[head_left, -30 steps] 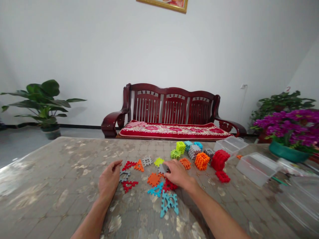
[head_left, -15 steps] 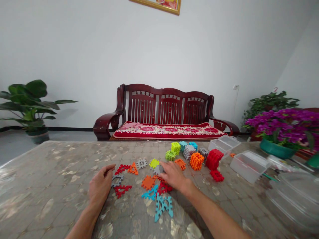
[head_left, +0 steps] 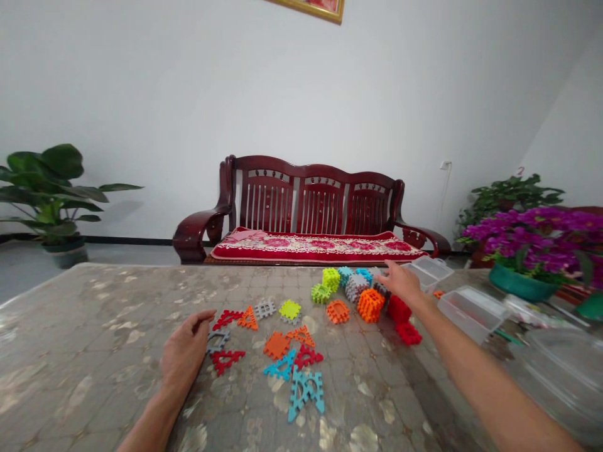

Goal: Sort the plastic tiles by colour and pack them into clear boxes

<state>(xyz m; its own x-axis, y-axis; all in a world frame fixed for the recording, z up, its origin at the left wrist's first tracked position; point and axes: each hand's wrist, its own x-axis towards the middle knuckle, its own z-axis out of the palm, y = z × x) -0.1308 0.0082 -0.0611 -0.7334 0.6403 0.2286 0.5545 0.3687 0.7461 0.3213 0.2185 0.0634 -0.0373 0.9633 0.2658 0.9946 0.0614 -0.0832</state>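
Observation:
My left hand (head_left: 186,345) rests on the table with its fingers curled and nothing visible in them. Beside it lie a grey interlocking piece (head_left: 218,341), red notched pieces (head_left: 227,360) and an orange triangle (head_left: 248,318). My right hand (head_left: 401,282) reaches over the dark grey stack, its fingertips closed on a light grey interlocking piece (head_left: 377,272), partly hidden. Below the hand stand an orange stack (head_left: 370,306) and a red stack (head_left: 398,309). At mid-table, a yellow-green tile (head_left: 289,309) overlaps a grey one, near orange (head_left: 276,345) and blue (head_left: 306,390) pieces.
Clear plastic boxes (head_left: 471,311) stand at the right, near a teal pot (head_left: 522,281) of purple flowers. Yellow-green stacks (head_left: 330,279) sit towards the table's far edge. A wooden bench (head_left: 320,194) is behind the table (head_left: 117,351).
My right hand has moved right and away from me, from the loose pieces at mid-table to the stacks, with a grey piece at its fingertips. My left hand stays nearly still.

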